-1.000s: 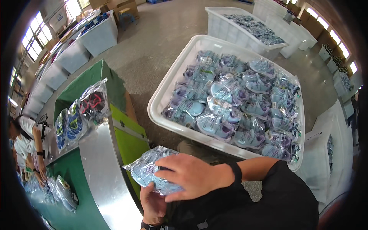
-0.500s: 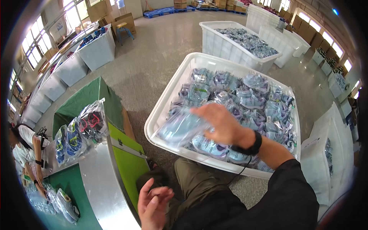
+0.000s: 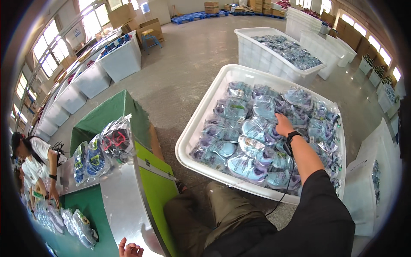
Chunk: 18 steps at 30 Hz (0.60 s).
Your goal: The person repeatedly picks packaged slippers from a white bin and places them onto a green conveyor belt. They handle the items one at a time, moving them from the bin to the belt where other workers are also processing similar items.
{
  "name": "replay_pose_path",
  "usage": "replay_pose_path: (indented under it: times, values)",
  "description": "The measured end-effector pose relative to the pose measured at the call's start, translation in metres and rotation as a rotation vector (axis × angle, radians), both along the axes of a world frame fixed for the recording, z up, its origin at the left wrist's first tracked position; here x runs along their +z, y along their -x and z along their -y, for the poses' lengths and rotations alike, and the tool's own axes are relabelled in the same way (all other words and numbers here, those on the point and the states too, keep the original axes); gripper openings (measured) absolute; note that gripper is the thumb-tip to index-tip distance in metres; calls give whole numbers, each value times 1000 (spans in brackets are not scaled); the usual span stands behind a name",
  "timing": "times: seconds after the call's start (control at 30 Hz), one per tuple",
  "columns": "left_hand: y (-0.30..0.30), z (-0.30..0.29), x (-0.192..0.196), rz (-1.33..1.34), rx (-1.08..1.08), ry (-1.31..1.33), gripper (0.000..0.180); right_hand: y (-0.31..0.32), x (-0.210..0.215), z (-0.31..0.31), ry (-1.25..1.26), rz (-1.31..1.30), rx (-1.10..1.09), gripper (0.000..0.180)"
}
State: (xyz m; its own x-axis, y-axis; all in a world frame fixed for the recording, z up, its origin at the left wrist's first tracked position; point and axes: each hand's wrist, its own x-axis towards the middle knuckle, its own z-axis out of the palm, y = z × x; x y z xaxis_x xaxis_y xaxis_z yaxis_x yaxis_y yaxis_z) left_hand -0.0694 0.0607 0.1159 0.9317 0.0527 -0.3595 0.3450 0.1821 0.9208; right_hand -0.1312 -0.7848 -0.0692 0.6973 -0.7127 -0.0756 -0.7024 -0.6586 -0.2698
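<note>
Head view showed us our right hand (image 3: 284, 125) stretched out over a white bin (image 3: 196, 122), its fingertips down among the bagged shoes (image 3: 248, 167) inside. It lay just beside a pale blue bagged shoe (image 3: 263, 107) in the upper middle of the load; we could not tell whether the fingers pinched that bag or only touched it. A dark wristband (image 3: 294, 135) circled our right wrist. The shoes lay packed close together in clear bags, pale blue with lilac parts.

Our left hand (image 3: 130, 249), partly cut off by the lower edge, showed loosely curled fingers, spread apart, near the metal surface (image 3: 122, 184). At the far end of that surface we saw blue bagged shoes (image 3: 95, 158) beside a black and red bagged pair (image 3: 116, 141). On the left, a co-worker (image 3: 37, 167) bent over more bagged shoes on a green surface (image 3: 92, 203). Behind our bin stood another white bin (image 3: 261, 60), filled with small bagged things.
</note>
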Motion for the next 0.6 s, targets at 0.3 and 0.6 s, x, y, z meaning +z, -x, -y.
replay_pose_path:
  times: [0.3, 0.6]
  values:
    - [-18, -92, -25, 192, 116, -463, 48, 17, -18, 13, 8, 525, 164, 66]
    - [-107, -240, -62, 291, 285, -1274, 59, 74, -20, -120, -302, 587, 218, 63]
